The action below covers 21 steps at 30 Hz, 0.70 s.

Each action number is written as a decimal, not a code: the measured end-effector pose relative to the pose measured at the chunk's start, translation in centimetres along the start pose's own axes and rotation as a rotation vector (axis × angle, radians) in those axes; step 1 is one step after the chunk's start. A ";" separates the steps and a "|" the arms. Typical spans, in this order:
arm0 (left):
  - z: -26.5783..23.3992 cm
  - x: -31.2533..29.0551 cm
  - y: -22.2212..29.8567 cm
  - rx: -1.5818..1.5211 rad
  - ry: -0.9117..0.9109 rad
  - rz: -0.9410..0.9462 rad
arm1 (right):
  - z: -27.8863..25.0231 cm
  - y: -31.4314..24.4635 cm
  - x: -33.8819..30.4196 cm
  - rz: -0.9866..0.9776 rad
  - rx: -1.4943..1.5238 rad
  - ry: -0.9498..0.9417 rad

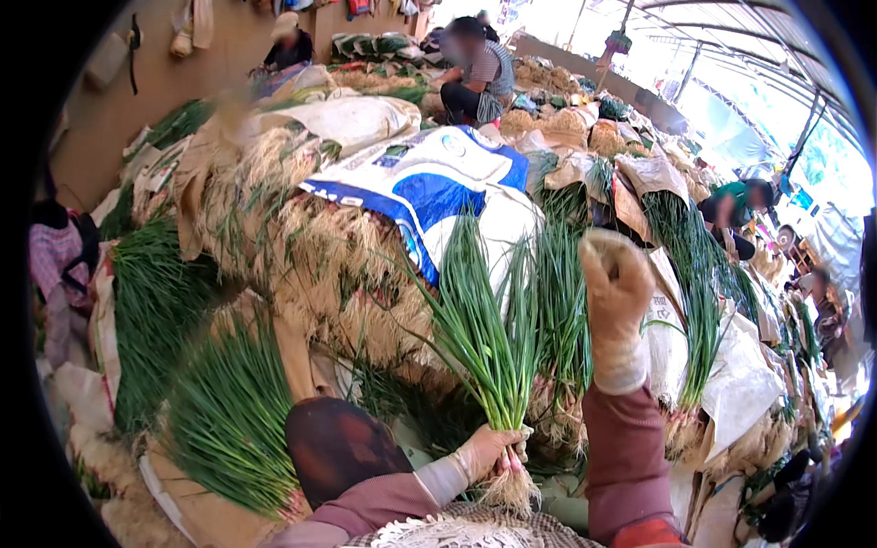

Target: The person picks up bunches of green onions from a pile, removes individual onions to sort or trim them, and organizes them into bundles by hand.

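A bunch of green onions [489, 352] stands nearly upright in front of me, its long leaves fanning upward and its pale roots hanging down. My left hand [486, 453], in a light glove, is wrapped round the bunch just above the pinkish bulbs. Raised to the right of the leaves is my gloved right hand [618, 290]. Its fingers curl in toward the thumb, and anything small between them is too hard to make out. My right hand is apart from the bunch.
A large heap of rooted onions [301, 237] rises ahead, partly under a blue and white sack [429, 187]. More green onions [233, 425] lie at my left. White sacks [744, 370] and further bunches line the right. Several people work around the heap, one person [475, 73] crouching behind it.
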<state>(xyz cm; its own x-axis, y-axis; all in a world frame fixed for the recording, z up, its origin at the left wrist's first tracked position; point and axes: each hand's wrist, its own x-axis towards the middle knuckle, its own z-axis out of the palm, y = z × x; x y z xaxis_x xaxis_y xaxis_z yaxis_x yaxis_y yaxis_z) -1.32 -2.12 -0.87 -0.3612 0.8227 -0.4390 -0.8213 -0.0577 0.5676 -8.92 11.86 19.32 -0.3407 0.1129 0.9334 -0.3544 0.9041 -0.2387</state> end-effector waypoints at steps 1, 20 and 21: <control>0.2 -0.1 0.3 0.020 -0.007 -0.012 | 0.5 -1.1 0.7 0.158 0.246 0.018; 0.2 -0.6 -0.1 -0.067 0.015 -0.019 | 3.0 -4.5 3.4 -0.059 0.092 0.145; 0.3 -0.6 -0.2 -0.093 0.013 -0.010 | 3.0 -4.6 3.4 -0.060 0.085 0.139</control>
<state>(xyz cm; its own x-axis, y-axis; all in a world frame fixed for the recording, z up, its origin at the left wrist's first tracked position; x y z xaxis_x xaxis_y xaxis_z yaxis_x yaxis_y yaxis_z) -0.79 -2.47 -0.48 -0.3580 0.8163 -0.4533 -0.8620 -0.1023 0.4965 -11.06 6.87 22.79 -0.1953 0.1206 0.9733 -0.4451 0.8734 -0.1975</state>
